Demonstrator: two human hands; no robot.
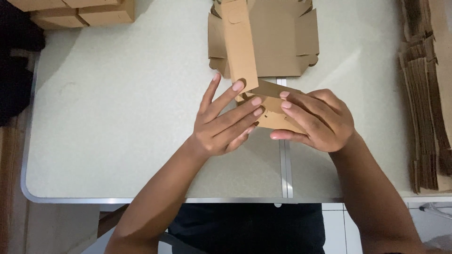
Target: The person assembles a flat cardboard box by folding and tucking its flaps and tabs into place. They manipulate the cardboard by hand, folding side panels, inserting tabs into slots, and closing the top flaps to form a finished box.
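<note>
Both hands work a small brown cardboard box blank above mid table, just in front of a larger half-formed carton; left hand has no closed grip, fingers splayed flat against the blank's tall upright flap; right hand cups the folded body, fingers curled over its top edge, thumb below, grip closed on the blank. My read: a flap fold is in hand; to do it well, keep the right hand firm near the crease, press evenly with flat left fingers, follow the score line so the panel doesn't buckle. Flat blanks stack far right; finished boxes top left.
</note>
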